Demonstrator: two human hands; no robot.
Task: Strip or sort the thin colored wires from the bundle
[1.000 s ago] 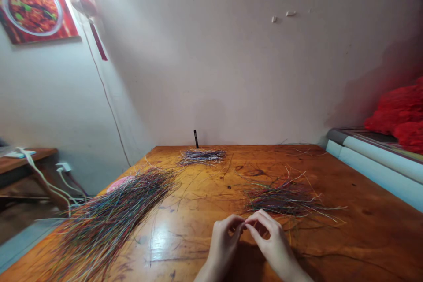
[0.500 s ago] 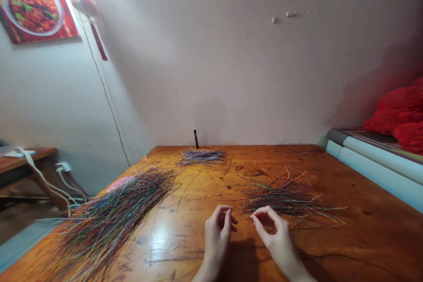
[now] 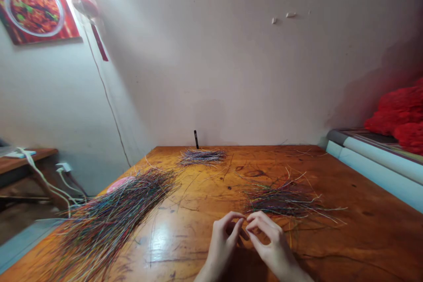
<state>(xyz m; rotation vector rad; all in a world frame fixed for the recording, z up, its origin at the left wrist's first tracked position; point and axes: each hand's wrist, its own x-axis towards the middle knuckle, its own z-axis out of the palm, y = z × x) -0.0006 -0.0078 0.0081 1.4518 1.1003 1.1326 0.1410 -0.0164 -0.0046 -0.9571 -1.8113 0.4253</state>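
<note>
Drawn together since the earlier frame, the left hand point(image 3: 223, 242) and the right hand point(image 3: 272, 240) now nearly meet at the fingertips, where they stood apart before. Both are curled in a loose pinch just above the surface, neither clenched nor spread. Whether they grasp a strand between them is too fine to tell.

Nearest to them, just ahead and to the right, lies a loose tangled pile of thin multicoloured wires point(image 3: 280, 199) on the glossy orange-brown wooden surface point(image 3: 363, 246). Stray strands from it fan out towards the right hand. Well to the left spreads a much larger sheaf of long multicoloured wires point(image 3: 112, 216), its ends running off the near edge. A small neat bundle of thin grey-violet wires point(image 3: 202, 157) sits near the far edge, just in front of a slim black upright stick point(image 3: 196, 139).

A round pink object point(image 3: 119, 183) shows behind the large sheaf. Bright red fluffy material point(image 3: 401, 114) lies on a white chest freezer point(image 3: 373, 154) along the right side.
</note>
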